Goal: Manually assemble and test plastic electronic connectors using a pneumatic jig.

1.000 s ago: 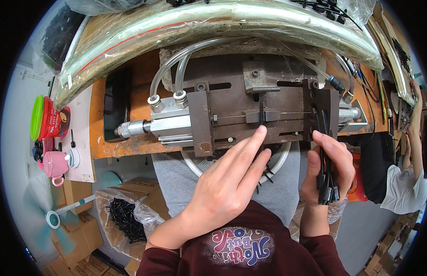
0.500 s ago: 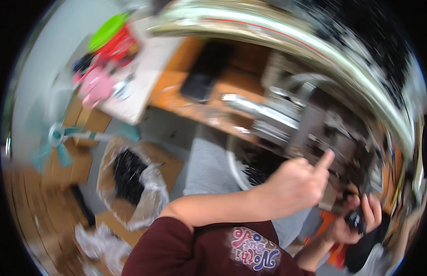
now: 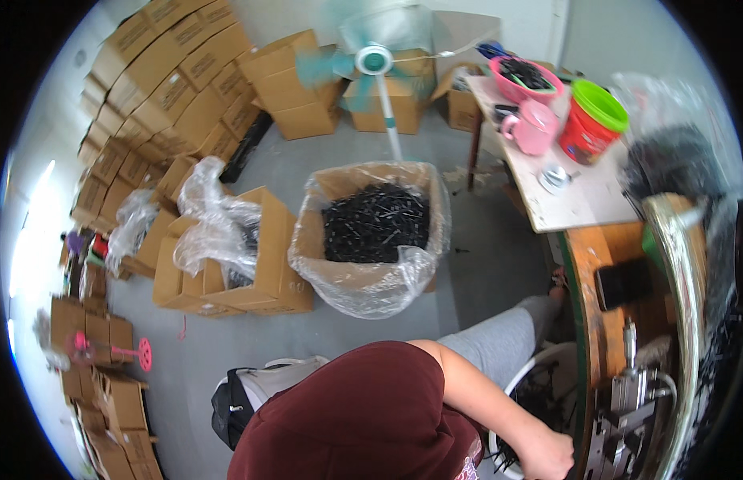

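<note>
My left hand is at the lower right, at the end of a bare forearm from a maroon sleeve. Its fingers look curled into a closed hand, partly cut off by the lower edge; whatever they hold, if anything, is hidden. It is beside a white round tub containing thin black pieces, which the forearm partly covers. Just right of the hand stands a metal machine with a cylinder and a hose. My right hand is out of view.
A lined carton full of small black parts stands on the floor. Behind it a fan spins near stacked cartons. A white table bears a red-green bucket and pink jug. A phone lies on the wooden bench.
The view has swung left, bringing in the floor, the fan and the cartons. My left hand now appears lower right; my right hand, earlier holding a dark object, has left the view.
</note>
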Demonstrator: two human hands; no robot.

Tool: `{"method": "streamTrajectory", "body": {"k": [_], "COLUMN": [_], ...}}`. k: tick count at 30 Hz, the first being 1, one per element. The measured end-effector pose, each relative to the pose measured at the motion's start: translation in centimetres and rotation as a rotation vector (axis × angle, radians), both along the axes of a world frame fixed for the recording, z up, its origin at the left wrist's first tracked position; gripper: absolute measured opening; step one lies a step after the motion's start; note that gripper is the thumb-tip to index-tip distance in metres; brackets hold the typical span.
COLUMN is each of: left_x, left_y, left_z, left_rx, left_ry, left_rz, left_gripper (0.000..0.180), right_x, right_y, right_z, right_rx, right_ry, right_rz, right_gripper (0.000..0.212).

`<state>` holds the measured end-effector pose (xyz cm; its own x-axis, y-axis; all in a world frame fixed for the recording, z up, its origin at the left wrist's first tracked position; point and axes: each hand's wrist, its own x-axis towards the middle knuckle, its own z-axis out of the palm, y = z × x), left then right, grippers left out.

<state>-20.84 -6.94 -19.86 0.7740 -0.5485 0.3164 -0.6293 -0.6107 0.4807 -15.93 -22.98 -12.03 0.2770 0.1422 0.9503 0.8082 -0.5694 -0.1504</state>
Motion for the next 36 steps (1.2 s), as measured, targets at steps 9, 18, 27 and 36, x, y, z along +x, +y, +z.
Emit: {"method": "streamTrajectory", "body": {"k": [9, 18, 27, 36], "left_x": [-0.8, -2.5, -1.9, -2.5], "left_y": [2.2, 4.7, 4.5, 4.1], "left_z": [-3.8, 6.4, 5.9, 6.9], "left_rx": [-0.278, -0.835, -0.693, -0.733], "left_ry": [-0.13, -0.331, -0.428, -0.433], "left_rz": [0.307, 0.147, 0.242, 0.22], "left_gripper": [0.059, 0.032, 0.031, 0.025], "right_x": [0.4, -1.2, -1.0, -2.5], "right_y": [2.4, 4.5, 5.3, 5.1], "right_z": [0.5, 0.5, -0.9, 0.8], "right_rx": [-0.075, -0.19, -0.132, -0.105], "right_ry": [-0.084, -0.116, -0.069, -0.001], "right_rz": [0.131, 0.189, 0.305, 0.287], "right_gripper": [0.024, 0.047, 0.061, 0.064]}}
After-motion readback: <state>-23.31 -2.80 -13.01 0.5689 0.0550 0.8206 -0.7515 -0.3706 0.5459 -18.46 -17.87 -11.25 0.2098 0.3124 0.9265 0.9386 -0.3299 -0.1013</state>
